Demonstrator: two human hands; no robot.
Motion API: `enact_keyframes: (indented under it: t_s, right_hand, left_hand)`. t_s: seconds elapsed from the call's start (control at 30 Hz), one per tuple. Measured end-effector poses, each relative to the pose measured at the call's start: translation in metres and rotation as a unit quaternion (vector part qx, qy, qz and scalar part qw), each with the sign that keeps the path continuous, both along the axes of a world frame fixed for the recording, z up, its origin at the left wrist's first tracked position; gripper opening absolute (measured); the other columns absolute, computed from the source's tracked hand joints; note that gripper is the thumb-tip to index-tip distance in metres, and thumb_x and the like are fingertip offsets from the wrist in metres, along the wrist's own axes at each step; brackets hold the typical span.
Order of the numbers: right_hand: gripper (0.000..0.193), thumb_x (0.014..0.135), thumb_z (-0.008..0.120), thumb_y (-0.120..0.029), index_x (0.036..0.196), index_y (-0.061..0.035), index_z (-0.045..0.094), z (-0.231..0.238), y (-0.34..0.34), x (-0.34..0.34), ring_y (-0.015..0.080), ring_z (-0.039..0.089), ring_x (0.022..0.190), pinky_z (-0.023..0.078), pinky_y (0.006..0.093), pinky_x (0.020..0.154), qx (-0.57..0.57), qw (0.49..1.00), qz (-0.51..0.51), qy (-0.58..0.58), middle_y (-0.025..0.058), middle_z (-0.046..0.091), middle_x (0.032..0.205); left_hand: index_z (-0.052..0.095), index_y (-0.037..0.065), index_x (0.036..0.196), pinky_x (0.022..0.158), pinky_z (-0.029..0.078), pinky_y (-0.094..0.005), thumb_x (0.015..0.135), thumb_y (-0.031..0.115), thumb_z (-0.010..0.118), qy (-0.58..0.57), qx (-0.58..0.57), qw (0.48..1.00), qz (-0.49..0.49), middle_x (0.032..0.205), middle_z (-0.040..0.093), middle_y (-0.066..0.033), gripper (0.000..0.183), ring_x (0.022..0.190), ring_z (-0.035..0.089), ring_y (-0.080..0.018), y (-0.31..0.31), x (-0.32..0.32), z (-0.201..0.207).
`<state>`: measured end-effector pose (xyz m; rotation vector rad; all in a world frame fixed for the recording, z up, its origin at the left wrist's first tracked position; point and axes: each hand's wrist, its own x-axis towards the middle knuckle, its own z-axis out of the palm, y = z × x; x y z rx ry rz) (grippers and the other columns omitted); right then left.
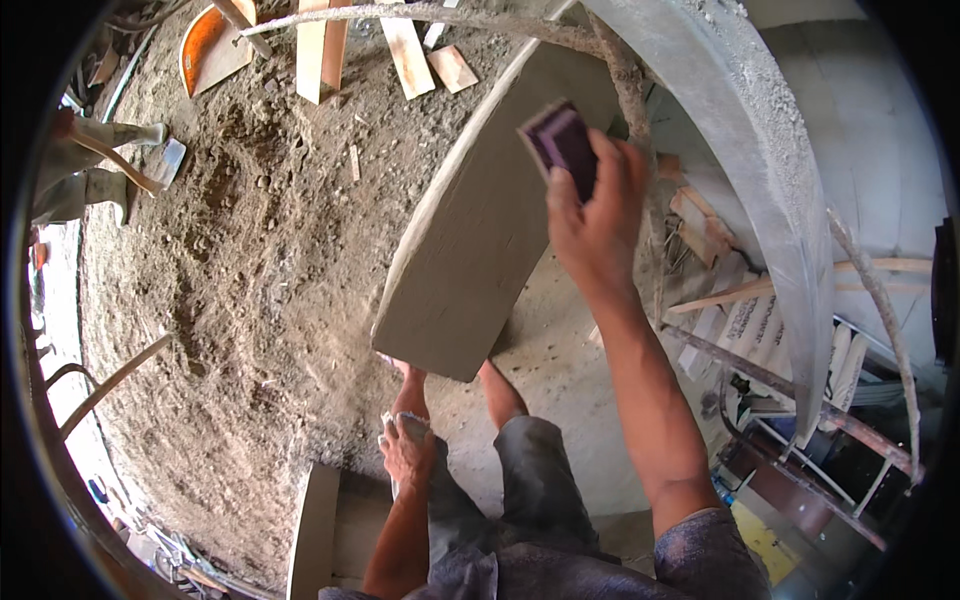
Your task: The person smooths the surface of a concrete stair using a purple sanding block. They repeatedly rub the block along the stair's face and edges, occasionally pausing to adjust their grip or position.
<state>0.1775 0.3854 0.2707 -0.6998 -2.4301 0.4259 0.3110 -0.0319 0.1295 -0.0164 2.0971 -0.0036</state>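
My right hand [600, 205] is raised over a smooth grey cement slab [470, 220], its fingers closed round a dark purple block [565, 145] that looks like a sponge or hand float. The block appears held above the slab rather than pressed on it. Down by my left knee, my left hand [408, 450] has its fingers curled, with something whitish and ragged at the fingertips and under the palm; I cannot make out what it is. The slab's near end lies just ahead of my bare feet.
Rough soil [260, 230] spreads to the left, with wood offcuts [405, 55] and an orange-edged piece [215, 50] at its far side. Another person's boots [100, 190] stand beside a shovel blade [168, 162]. A curved grey band [740, 130] and rusty bars [770, 375] occupy the right.
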Motion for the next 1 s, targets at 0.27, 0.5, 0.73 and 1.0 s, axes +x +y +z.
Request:
enact_keyframes:
  t_s: [0.27,0.5,0.73,1.0]
  right_hand:
    - [0.043,0.093,0.066,-0.021,0.123,0.0079,0.057,-0.029,0.032,-0.096,0.0427,0.062,0.105,0.05,0.0522,0.091,0.154,0.972,-0.16,-0.08,0.0243,0.061,0.113]
    - [0.035,0.093,0.063,-0.024,0.119,-0.0007,0.06,-0.008,0.08,-0.12,0.0423,0.07,0.105,0.056,0.0527,0.085,-0.167,0.934,-0.244,-0.199,0.0288,0.068,0.119]
    - [0.022,0.084,0.068,-0.016,0.1,-0.0046,0.056,-0.011,-0.085,-0.028,0.0371,0.057,0.083,0.044,0.0521,0.074,-0.038,0.991,0.079,-0.101,0.0156,0.051,0.085]
    - [0.045,0.092,0.07,-0.025,0.125,0.0012,0.054,-0.007,-0.03,-0.056,0.041,0.063,0.089,0.054,0.0499,0.073,0.076,0.997,-0.016,-0.026,0.022,0.06,0.103]
  left_hand:
    - [0.047,0.018,0.151,0.107,0.049,-0.0498,0.086,0.049,0.071,-0.029,-0.019,0.997,0.065,0.154,0.046,-0.0072,0.076,0.137,0.047,-0.0358,-0.022,0.03,-0.019]
    - [0.05,0.018,0.149,0.109,0.047,-0.0486,0.085,0.049,0.07,-0.022,0.001,0.997,0.08,0.152,0.049,-0.0075,0.074,0.136,0.048,-0.0348,-0.036,0.037,-0.028]
    - [0.051,0.019,0.148,0.108,0.048,-0.0492,0.087,0.049,0.069,-0.015,0.005,0.998,0.062,0.152,0.049,-0.0056,0.071,0.135,0.049,-0.0348,-0.032,0.03,-0.028]
    - [0.051,0.019,0.148,0.108,0.047,-0.0496,0.085,0.051,0.069,-0.028,0.001,0.999,0.047,0.15,0.05,-0.0066,0.073,0.135,0.049,-0.0346,-0.029,0.017,-0.029]
